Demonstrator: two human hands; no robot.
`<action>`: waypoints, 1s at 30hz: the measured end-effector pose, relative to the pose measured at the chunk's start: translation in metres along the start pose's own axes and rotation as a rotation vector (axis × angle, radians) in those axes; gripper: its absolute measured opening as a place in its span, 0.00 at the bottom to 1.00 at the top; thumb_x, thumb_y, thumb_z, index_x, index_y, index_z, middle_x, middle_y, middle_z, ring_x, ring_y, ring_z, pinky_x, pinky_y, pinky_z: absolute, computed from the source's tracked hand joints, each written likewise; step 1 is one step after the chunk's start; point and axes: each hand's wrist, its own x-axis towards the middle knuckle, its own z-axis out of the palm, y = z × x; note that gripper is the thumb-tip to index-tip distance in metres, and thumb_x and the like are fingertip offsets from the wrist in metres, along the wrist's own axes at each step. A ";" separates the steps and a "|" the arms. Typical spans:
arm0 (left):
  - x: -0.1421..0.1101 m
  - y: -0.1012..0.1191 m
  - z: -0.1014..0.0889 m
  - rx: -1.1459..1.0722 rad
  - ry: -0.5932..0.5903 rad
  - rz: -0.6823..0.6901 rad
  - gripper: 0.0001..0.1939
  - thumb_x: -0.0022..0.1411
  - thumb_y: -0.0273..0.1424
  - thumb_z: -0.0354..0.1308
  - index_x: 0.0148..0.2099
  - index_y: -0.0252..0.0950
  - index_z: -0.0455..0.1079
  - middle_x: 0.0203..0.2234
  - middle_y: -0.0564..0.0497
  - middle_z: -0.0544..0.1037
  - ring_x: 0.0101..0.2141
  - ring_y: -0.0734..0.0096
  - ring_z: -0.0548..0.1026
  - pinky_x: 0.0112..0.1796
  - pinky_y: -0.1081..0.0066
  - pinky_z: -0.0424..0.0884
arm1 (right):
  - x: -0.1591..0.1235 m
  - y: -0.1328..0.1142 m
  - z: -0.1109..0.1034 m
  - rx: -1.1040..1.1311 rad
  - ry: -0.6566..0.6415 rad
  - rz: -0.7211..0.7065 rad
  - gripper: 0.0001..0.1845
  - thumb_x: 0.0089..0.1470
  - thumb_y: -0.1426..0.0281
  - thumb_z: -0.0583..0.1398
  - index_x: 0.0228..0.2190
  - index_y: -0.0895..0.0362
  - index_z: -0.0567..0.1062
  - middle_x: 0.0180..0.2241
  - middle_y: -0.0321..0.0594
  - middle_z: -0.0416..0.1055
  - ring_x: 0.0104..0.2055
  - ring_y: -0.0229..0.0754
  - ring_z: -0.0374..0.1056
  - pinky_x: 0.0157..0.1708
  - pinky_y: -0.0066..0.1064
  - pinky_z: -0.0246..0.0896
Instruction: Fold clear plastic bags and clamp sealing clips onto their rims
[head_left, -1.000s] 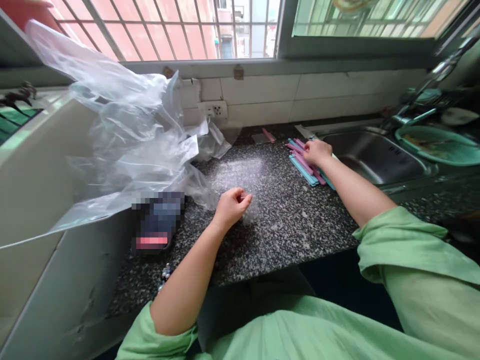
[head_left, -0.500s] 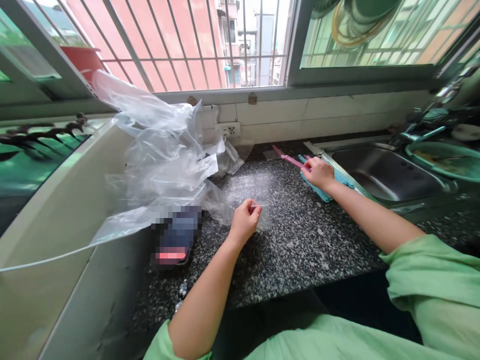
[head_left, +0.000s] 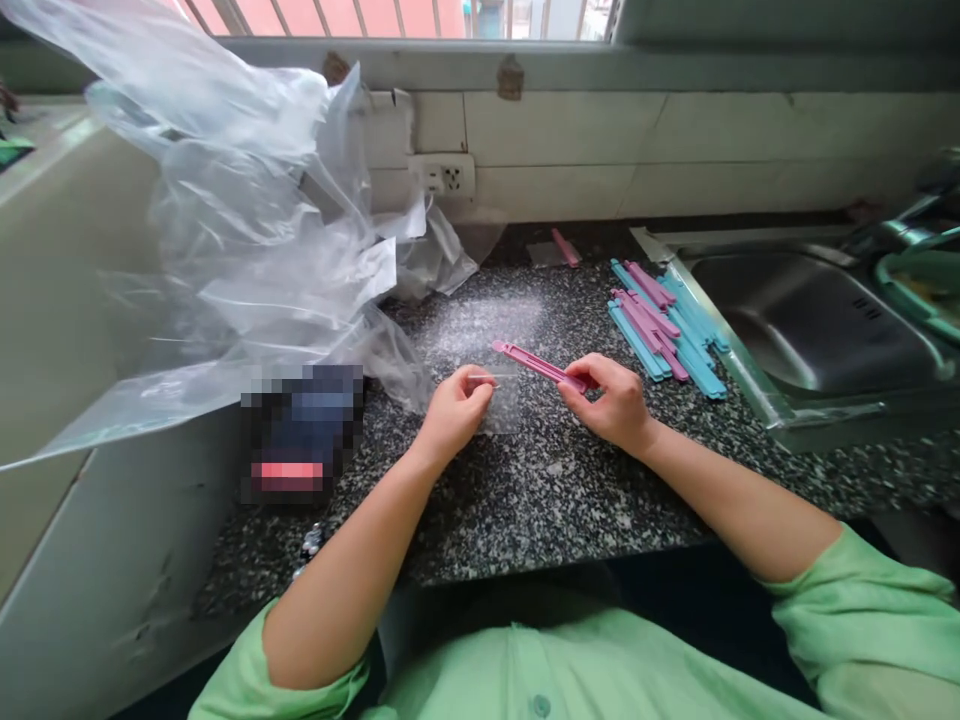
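My right hand (head_left: 611, 400) is closed on one end of a pink bag sealing clip (head_left: 536, 364), whose other end points left over the counter. Pinched by its top edge, a small clear plastic bag (head_left: 501, 408) hangs from my left hand (head_left: 454, 408). The clip's free tip is just above and beside the bag, apart from my left fingers. To the right, several pink and blue sealing clips (head_left: 651, 320) lie in a loose pile. Another pink clip (head_left: 566, 248) rests near the wall on a small clear bag (head_left: 546, 255).
A heap of large clear plastic bags (head_left: 262, 260) stands at the left. In front of it lies a pixelated phone (head_left: 307, 425). The steel sink (head_left: 810, 320) is at the right, a wall socket (head_left: 444, 177) behind the speckled counter (head_left: 540, 500).
My right hand has drawn the pink clip from the pile toward my left hand. My left hand still holds the small bag. The view has tilted down.
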 end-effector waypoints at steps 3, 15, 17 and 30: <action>0.000 0.000 0.000 -0.003 -0.003 0.001 0.08 0.47 0.34 0.57 0.28 0.34 0.67 0.14 0.58 0.63 0.16 0.81 0.58 0.18 0.77 0.52 | 0.000 0.001 -0.005 0.054 -0.015 0.011 0.05 0.51 0.67 0.56 0.26 0.55 0.69 0.23 0.38 0.68 0.26 0.38 0.63 0.29 0.30 0.59; -0.002 0.001 -0.002 -0.156 0.029 -0.036 0.08 0.48 0.33 0.57 0.30 0.34 0.72 0.13 0.58 0.60 0.17 0.80 0.57 0.19 0.76 0.53 | -0.001 0.002 -0.003 0.177 -0.043 0.027 0.03 0.51 0.68 0.57 0.28 0.54 0.69 0.24 0.38 0.68 0.27 0.38 0.63 0.29 0.32 0.60; -0.001 0.002 -0.003 -0.159 0.043 -0.032 0.07 0.49 0.32 0.56 0.30 0.34 0.71 0.14 0.57 0.61 0.17 0.80 0.57 0.19 0.75 0.53 | -0.002 0.001 -0.002 0.197 -0.058 0.052 0.03 0.51 0.67 0.57 0.29 0.54 0.70 0.25 0.38 0.68 0.27 0.39 0.63 0.29 0.32 0.60; -0.006 0.006 0.001 -0.108 -0.023 -0.026 0.05 0.49 0.28 0.53 0.30 0.34 0.70 0.16 0.57 0.62 0.19 0.79 0.58 0.22 0.75 0.56 | -0.003 0.001 0.003 0.423 -0.238 0.297 0.08 0.53 0.64 0.57 0.32 0.53 0.74 0.28 0.38 0.72 0.27 0.38 0.66 0.25 0.30 0.61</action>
